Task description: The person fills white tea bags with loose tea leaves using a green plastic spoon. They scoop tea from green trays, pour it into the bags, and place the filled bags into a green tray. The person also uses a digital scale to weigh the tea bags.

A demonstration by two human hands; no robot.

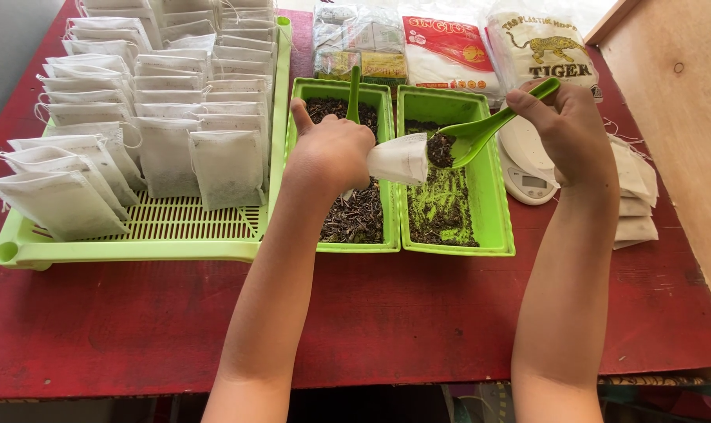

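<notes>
Our right hand point(568, 129) is closed around the handle of a green plastic spoon point(481, 129), whose bowl carries a dark heap of loose tea and sits right at the mouth of a small white filter bag point(400, 158). Our left hand point(333, 153) is wrapped around the closed end of that bag, holding it on its side with the opening turned toward the spoon. We cannot tell whether any tea has gone into this bag yet (the paper hides what is inside).

We take the right green tub point(496, 235), the one under the spoon, as our landmark. It holds only a thin scatter of tea with much bare green floor showing. Touching its left wall stands the left green tub point(383, 244), more thickly covered, with a second green spoon point(354, 92) standing in it. Left of that again lies a slotted green tray point(175, 227), where many filled bags point(167, 102) stand in close rows over its far part, the near strip left bare. Just right of the landmark tub a white kitchen scale point(528, 176) rests on the red table point(371, 321), and beyond it a short stack of flat, empty bags point(633, 200). Behind the tub lie sealed packets point(449, 51).

We judge the work well advanced: most bags look done, one is in hand, and a few empties remain, with less tea left.
</notes>
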